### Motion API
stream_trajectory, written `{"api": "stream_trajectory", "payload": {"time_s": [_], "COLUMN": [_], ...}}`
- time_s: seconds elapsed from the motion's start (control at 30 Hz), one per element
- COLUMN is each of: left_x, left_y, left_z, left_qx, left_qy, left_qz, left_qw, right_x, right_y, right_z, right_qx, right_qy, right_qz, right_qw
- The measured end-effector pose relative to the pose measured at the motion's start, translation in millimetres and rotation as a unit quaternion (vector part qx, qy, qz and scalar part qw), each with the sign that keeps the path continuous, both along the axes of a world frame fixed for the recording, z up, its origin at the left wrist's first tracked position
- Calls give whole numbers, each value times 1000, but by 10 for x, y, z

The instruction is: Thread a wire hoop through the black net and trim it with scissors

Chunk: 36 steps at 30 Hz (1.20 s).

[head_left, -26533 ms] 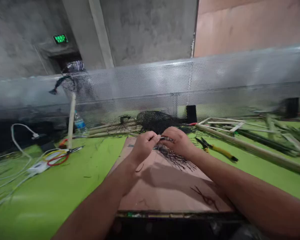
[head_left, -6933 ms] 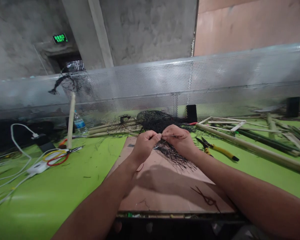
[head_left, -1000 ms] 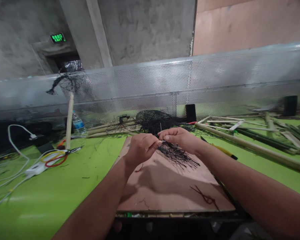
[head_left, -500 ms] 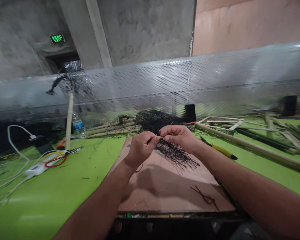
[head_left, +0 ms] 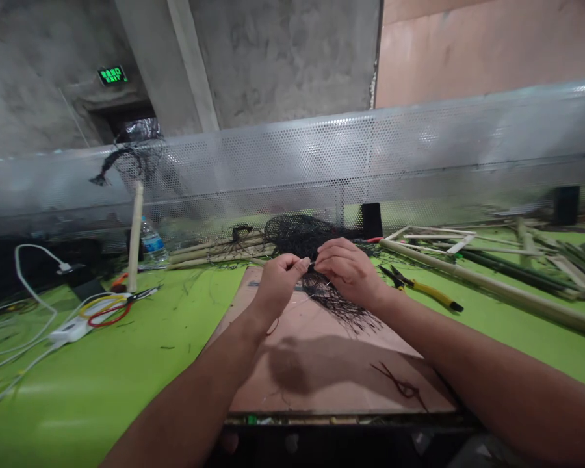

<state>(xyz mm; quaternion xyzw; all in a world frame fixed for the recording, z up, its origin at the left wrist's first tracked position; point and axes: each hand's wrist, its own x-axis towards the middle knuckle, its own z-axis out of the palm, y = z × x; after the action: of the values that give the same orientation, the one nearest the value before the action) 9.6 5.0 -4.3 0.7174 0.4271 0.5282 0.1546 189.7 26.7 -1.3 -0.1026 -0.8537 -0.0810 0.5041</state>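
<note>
A pink board [head_left: 322, 377] lies on the green table in front of me. A black knotted net [head_left: 302, 237] is heaped at its far end, with loose strands [head_left: 341, 312] hanging onto the board. My left hand [head_left: 280, 283] pinches a thin cord or needle at the net's edge, though the fingers hide it. Close beside it, my right hand [head_left: 346, 273] curls over the same mesh and holds it. Yellow-handled pliers [head_left: 431, 296] lie just beyond my right forearm.
Bamboo poles [head_left: 497, 279] and a wooden frame [head_left: 433, 237] lie on the right. Scissors [head_left: 143, 292], white cables [head_left: 29, 318] and a water bottle [head_left: 151, 244] sit on the left. A perforated metal sheet [head_left: 292, 162] runs behind the table.
My right hand has curled down over the net and come closer to my left hand. The pliers' jaws now show beyond my right forearm.
</note>
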Motion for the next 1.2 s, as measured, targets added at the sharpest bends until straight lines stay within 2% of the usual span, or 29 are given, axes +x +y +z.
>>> {"api": "stream_trajectory", "payload": {"time_s": [0.1, 0.2, 0.3, 0.37, 0.47, 0.57, 0.77, 1.0, 1.2], "left_x": [-58, -148, -213, -232, -233, -221, -193, -141, -66], "left_y": [-15, -62, -80, -69, -50, -51, -74, -122, -136], "left_z": [26, 51, 39, 17, -10, -15, -5, 30, 45], "left_qx": [58, 176, 260, 292, 312, 320, 300, 243, 168], "left_qy": [52, 163, 254, 290, 320, 333, 319, 261, 179], "left_qz": [12, 21, 25, 36, 41, 37, 14, -3, -11], "left_qw": [997, 971, 931, 911, 893, 886, 899, 934, 969], "right_x": [1, 25, 72, 96, 104, 95, 90, 74, 71], "right_y": [12, 27, 2, -34, -71, -59, -44, -11, 52], "right_z": [-18, -6, 56, 103, 135, 122, 116, 118, 80], "right_qx": [-77, -244, -378, -403, -381, -362, -316, -116, 17], "right_qy": [50, 117, 80, 21, -39, -49, -65, -63, -92], "right_qz": [0, 29, 82, 76, 53, 51, 40, 26, -26], "right_qw": [996, 962, 919, 912, 922, 929, 946, 991, 995]}}
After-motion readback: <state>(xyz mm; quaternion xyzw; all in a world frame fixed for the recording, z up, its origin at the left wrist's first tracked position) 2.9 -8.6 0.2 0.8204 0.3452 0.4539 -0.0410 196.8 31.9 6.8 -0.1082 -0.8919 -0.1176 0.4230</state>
